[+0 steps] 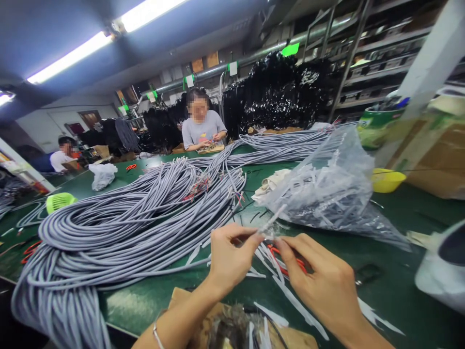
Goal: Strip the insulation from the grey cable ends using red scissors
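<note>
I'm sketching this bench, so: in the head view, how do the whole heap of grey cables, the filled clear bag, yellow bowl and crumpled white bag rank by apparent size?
1. Heap of grey cables
2. Filled clear bag
3. Yellow bowl and crumpled white bag: too alike to rank

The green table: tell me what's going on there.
The person's left hand pinches a blurred whitish piece above the green table. The right hand is close beside it; whether it grips too is unclear. Bundled grey cables lie to the left, and a clear bag of pale pieces lies beyond the hands. Across the table, a co-worker handles something too small to tell.
</note>
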### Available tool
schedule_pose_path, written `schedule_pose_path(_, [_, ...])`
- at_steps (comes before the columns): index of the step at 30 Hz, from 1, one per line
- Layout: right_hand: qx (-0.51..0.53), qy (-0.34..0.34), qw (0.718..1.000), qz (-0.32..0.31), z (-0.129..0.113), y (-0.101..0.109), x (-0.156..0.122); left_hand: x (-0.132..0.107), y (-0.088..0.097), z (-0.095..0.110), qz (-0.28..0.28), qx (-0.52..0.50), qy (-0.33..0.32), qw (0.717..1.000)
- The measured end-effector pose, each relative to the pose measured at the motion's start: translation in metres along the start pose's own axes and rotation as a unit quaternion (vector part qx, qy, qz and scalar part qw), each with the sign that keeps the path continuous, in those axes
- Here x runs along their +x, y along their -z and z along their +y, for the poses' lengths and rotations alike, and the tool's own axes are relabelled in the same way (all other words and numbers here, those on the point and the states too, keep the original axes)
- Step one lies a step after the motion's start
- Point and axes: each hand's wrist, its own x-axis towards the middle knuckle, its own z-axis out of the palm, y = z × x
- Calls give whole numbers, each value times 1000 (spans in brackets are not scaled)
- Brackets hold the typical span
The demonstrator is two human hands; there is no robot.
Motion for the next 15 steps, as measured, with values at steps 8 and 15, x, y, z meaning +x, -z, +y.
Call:
schedule_pose_path(8, [57,-14,998,-8,-7,10,-1,-4,-1,-4,-21,112,-118,986])
schedule_pose_path(15, [30,-144,984,102,-1,26,6,5,0,-14,-68,113,-49,990])
